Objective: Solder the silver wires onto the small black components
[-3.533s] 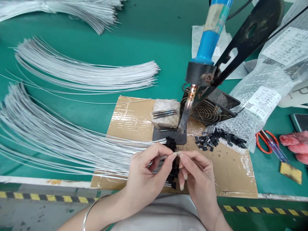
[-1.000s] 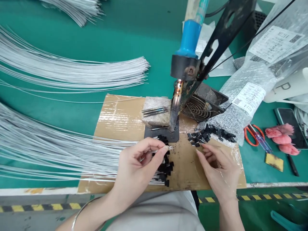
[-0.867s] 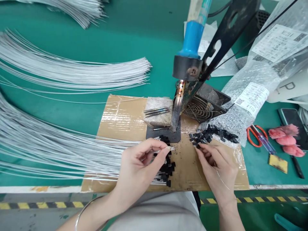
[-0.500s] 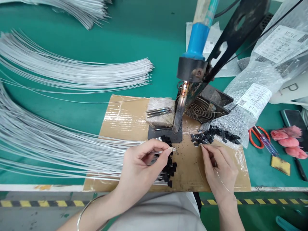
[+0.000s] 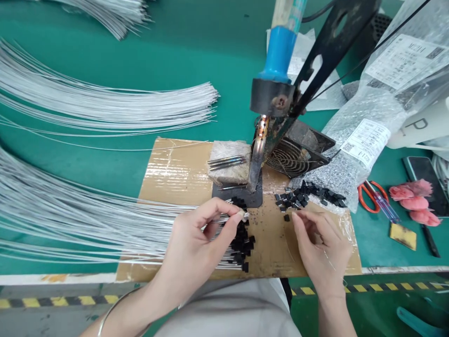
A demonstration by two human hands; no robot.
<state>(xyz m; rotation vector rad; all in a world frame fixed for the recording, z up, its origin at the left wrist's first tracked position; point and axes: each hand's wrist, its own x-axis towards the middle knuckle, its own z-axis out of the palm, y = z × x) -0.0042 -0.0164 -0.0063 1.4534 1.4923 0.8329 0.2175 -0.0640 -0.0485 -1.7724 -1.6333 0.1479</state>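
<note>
My left hand [image 5: 206,234] pinches a white wire between thumb and index finger; its small pale tip [image 5: 246,216] sticks out to the right. Below and behind these fingers, black connectors [image 5: 242,243] cap the ends of a bundle of white wires [image 5: 140,229]. My right hand [image 5: 321,238] has thumb and index fingertips pressed together; whether a tiny thing is between them is hidden. One small black piece [image 5: 286,218] lies just left of those fingertips, in front of a pile of black pieces [image 5: 298,196] on the cardboard [image 5: 273,252].
A hot-air tool with a blue collar [image 5: 278,54] hangs on a black bracket, its metal nozzle [image 5: 257,157] above a dark plate. Beside it are a wrapped block [image 5: 229,173] with metal rods and a fan [image 5: 298,154]. Right: bubble bags [image 5: 365,126], scissors [image 5: 363,201], yellow sponge [image 5: 403,236].
A single black piece now lies apart from the pile, nearer to me. My right hand has moved slightly down from the pile. The whole view has shifted a little; my left hand keeps its pinch.
</note>
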